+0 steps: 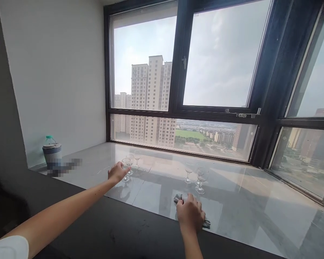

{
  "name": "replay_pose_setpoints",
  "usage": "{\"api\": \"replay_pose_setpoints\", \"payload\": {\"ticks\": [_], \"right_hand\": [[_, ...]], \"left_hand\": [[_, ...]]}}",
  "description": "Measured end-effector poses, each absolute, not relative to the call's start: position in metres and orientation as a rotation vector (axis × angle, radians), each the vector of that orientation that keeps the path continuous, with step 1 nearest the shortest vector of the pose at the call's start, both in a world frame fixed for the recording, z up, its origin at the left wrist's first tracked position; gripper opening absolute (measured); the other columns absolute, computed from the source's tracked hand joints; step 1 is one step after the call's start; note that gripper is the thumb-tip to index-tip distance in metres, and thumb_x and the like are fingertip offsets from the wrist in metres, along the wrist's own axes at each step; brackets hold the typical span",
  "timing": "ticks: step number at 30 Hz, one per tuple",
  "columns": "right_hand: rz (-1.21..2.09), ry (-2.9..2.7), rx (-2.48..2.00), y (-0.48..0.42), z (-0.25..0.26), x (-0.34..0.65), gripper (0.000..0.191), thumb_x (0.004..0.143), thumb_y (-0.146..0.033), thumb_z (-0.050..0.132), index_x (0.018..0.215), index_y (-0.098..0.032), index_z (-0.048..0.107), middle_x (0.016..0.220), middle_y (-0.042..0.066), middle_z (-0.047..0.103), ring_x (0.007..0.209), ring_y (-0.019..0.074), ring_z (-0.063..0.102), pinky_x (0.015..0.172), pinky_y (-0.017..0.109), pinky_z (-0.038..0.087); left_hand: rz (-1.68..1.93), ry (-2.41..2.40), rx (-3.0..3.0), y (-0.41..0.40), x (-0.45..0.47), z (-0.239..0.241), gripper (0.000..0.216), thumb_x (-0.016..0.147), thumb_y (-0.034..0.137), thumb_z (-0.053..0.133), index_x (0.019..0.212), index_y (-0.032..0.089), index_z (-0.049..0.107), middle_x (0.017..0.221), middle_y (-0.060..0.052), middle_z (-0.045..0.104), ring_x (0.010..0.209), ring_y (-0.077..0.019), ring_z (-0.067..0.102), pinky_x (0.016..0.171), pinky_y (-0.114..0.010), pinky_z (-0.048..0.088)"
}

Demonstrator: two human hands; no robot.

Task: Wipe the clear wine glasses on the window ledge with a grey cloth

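My left hand [118, 172] reaches to the left group of stemmed glasses, its thumb and fingers closed about the bowl of the nearest wine glass [126, 163]. That glass stands upright on the glossy sill. Just behind it, partly hidden, is a second glass, and a further wine glass [136, 155] stands to the right. Near the sill's front edge, my right hand [191, 213] is closed over a crumpled grey cloth [179, 197], pressing it on the surface. Beyond this hand stand more wine glasses [202, 175], one of them [188, 167] a little to the left.
The pale, reflective window sill [240, 212] runs beneath dark-framed windows [218, 111]. A white cup with a dark band [52, 154] stands at the far left by the wall, with a green-topped bottle [50, 138] behind it. A blurred patch lies beside the cup.
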State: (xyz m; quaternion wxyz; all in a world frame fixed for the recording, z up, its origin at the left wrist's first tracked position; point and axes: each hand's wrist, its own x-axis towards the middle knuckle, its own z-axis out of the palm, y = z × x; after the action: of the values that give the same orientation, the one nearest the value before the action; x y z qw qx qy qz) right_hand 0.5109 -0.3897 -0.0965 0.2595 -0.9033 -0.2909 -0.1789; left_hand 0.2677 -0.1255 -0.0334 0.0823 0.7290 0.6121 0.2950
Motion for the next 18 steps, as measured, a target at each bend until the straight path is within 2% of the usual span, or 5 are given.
{"api": "replay_pose_setpoints", "payload": {"ticks": [5, 9, 11, 14, 18], "right_hand": [[-0.495, -0.779, -2.457, -0.390, -0.098, 0.512, 0.037, 0.083, -0.023, 0.049, 0.117, -0.014, 0.061, 0.108, 0.013, 0.067, 0.104, 0.0275, 0.057, 0.080, 0.038, 0.039], [-0.497, -0.788, -2.452, -0.389, -0.098, 0.512, 0.036, 0.083, -0.023, 0.049, 0.116, -0.015, 0.061, 0.108, 0.013, 0.067, 0.104, 0.0275, 0.057, 0.080, 0.039, 0.039], [-0.503, -0.790, -2.450, -0.389, -0.098, 0.512, 0.036, 0.083, -0.024, 0.050, 0.116, -0.015, 0.061, 0.108, 0.013, 0.067, 0.103, 0.0275, 0.057, 0.079, 0.039, 0.039], [-0.509, -0.786, -2.455, -0.389, -0.098, 0.513, 0.036, 0.083, -0.024, 0.049, 0.116, -0.015, 0.060, 0.107, 0.013, 0.067, 0.103, 0.0274, 0.057, 0.079, 0.039, 0.040], [-0.483, -0.790, -2.477, -0.389, -0.098, 0.512, 0.036, 0.085, -0.025, 0.048, 0.117, -0.015, 0.060, 0.109, 0.013, 0.067, 0.104, 0.0276, 0.056, 0.080, 0.039, 0.040]], "left_hand": [[0.923, 1.790, 2.142, -0.120, 0.269, -0.045, 0.051, 0.078, 0.064, 0.052, 0.109, 0.023, 0.050, 0.115, -0.009, 0.066, 0.106, -0.0267, 0.062, 0.089, -0.036, 0.039], [0.852, 1.717, 2.141, -0.107, 0.268, -0.060, 0.071, 0.076, 0.063, 0.059, 0.131, 0.022, 0.043, 0.128, -0.012, 0.063, 0.115, -0.0262, 0.059, 0.091, -0.034, 0.040], [0.757, 1.704, 2.195, -0.100, 0.267, -0.067, 0.072, 0.075, 0.064, 0.060, 0.133, 0.023, 0.047, 0.128, -0.011, 0.064, 0.118, -0.0270, 0.058, 0.094, -0.035, 0.039], [0.595, 1.732, 2.287, -0.094, 0.266, -0.075, 0.063, 0.077, 0.064, 0.057, 0.127, 0.026, 0.058, 0.122, -0.010, 0.068, 0.119, -0.0289, 0.057, 0.103, -0.041, 0.033], [0.539, 1.788, 2.489, -0.092, 0.272, -0.081, 0.064, 0.074, 0.068, 0.056, 0.122, 0.026, 0.063, 0.136, -0.013, 0.057, 0.135, -0.0337, 0.038, 0.113, -0.053, 0.016]]}}
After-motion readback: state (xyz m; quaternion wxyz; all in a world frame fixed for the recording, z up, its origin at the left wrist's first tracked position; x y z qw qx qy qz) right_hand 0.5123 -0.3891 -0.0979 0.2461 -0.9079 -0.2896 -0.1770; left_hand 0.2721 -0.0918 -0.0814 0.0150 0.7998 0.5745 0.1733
